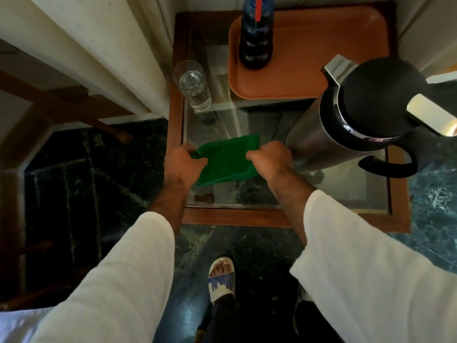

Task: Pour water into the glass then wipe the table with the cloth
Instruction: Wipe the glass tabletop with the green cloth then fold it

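Observation:
A green cloth (226, 159) lies folded on the glass-topped table (235, 219), near its front left. My left hand (183, 164) grips the cloth's left edge and my right hand (269, 159) grips its right edge. A clear glass (194, 86) with water in it stands at the table's left side, beyond the cloth. A tall steel jug (353, 115) with a black lid and black handle stands upright on the table to the right of my right hand, almost touching it.
An orange tray (321, 53) sits at the back of the table with a dark blue bottle (256, 38) on it. Pale curtains (103, 50) hang to the left. Dark green marble floor surrounds the table; my sandalled foot (221, 278) is below its front edge.

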